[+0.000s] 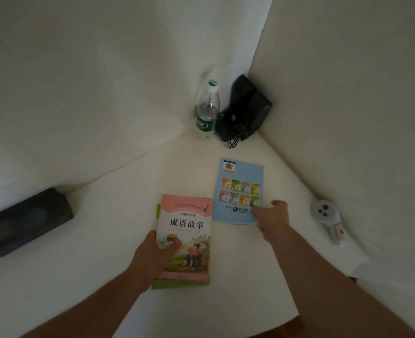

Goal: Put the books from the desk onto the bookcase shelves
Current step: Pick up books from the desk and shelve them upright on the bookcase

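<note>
Three books on the desk (104, 240), left hand (156, 250) gripping pink book (189, 230) atop green book (177, 285), right hand (272, 217) pinching blue book (240, 172)

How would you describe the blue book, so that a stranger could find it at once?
Start at the water bottle in the far corner of the white desk and come toward the person. The blue book lies flat there, under the right hand. Unlike the pink-covered book beside it, it shows a barcode and small cover pictures.

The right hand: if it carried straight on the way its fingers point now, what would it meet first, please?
The right hand already grips the near corner of the blue book; beyond that, the line runs up the book toward the black bag in the corner, though depth is unclear.
</note>
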